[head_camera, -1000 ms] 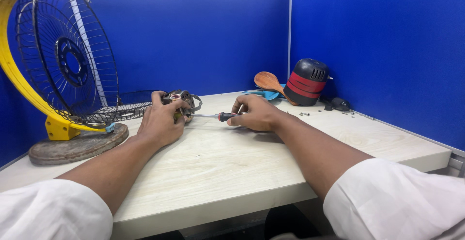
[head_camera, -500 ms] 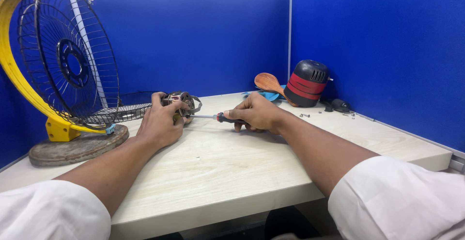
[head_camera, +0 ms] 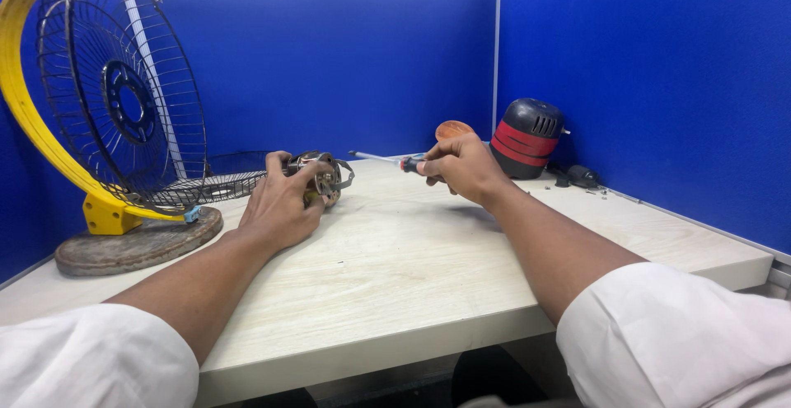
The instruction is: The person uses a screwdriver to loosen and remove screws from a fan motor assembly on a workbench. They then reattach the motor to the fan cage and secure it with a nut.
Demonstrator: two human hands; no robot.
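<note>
Left hand (head_camera: 284, 202) is wrapped around a small fan motor (head_camera: 323, 175), fingers curled over its near side and top. The motor sits on the tabletop (head_camera: 412, 251), just right of the fan stand, and its metal body and wiring stick out past the fingertips.

Right hand (head_camera: 461, 167) is closed on a screwdriver (head_camera: 387, 161), gripping the dark handle. The shaft points left toward the motor, roughly level, raised above the tabletop. The tip is clear of the motor, with a visible gap between them. The two hands are apart, motor on the left, screwdriver on the right.

Behind the left hand is a wire fan guard (head_camera: 124, 103) with a yellow rim (head_camera: 33, 128), upright on a round base (head_camera: 136, 243). A second flat wire guard (head_camera: 218, 185) lies on the tabletop just behind the motor.

Behind the right hand is a red and black motor housing (head_camera: 527, 138), on its side near the blue partition (head_camera: 643, 78). An orange round piece (head_camera: 453, 129) peeks out above the knuckles. A small black part (head_camera: 581, 175) and a few loose screws (head_camera: 595, 192) lie right of the housing.
</note>
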